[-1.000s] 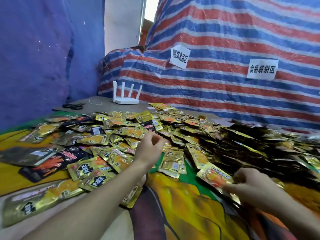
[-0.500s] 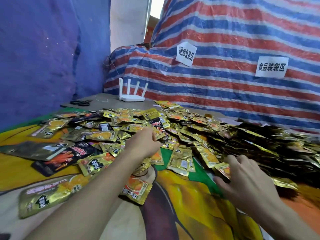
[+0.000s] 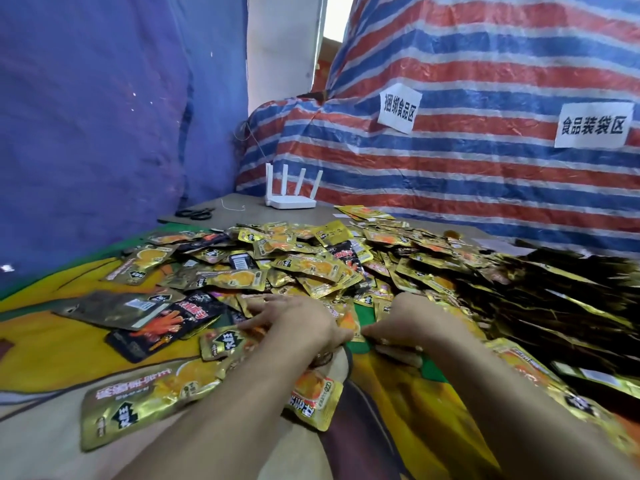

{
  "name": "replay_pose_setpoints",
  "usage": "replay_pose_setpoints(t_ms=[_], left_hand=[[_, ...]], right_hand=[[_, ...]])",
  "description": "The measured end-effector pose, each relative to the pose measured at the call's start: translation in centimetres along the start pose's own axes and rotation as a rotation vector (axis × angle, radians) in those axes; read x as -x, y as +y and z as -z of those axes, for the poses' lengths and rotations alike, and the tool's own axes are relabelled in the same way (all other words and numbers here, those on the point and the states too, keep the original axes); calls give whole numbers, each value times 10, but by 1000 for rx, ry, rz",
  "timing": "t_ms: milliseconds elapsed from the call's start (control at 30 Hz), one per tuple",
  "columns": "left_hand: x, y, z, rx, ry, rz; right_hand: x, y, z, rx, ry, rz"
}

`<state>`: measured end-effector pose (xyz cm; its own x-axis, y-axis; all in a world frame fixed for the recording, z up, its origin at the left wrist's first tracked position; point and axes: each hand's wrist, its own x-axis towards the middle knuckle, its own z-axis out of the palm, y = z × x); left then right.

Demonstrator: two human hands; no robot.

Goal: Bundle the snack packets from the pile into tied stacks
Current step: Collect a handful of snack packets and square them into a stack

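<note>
Gold-foil snack packets (image 3: 149, 400) are lying nearer us than our hands. We are pressing our left hand (image 3: 294, 322) flat on some; our right hand (image 3: 419, 323) is sitting close beside it, grip unclear. Beyond both, the pile (image 3: 311, 268) is lying, a white router (image 3: 291, 199) behind it.

Sign (image 3: 399, 108) on tarp (image 3: 485, 174): 捆绑食品区; 2nd sign (image 3: 594, 130): 食品装袋区; pkts (image 3: 304, 268) txt unclear.
</note>
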<state>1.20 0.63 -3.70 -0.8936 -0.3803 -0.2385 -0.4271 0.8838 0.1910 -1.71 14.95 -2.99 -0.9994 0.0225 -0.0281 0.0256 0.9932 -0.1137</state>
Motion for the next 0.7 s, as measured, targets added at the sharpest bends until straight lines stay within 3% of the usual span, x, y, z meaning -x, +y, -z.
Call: replay_pose_setpoints(t_ms=[233, 400, 533, 700], left_hand=[[-9, 0, -3, -114, 276, -214], [-9, 7, -7, -250, 310, -121], [-7, 12, -14, -211, 335, -89], [-3, 12, -18, -169, 415, -223]], right_hand=[[-12, 0, -3, -497, 32, -95], [-12, 13, -13, -879, 1, -59], [-11, 17, -12, -995, -13, -47], [-11, 10, -17, -1118, -92, -39]])
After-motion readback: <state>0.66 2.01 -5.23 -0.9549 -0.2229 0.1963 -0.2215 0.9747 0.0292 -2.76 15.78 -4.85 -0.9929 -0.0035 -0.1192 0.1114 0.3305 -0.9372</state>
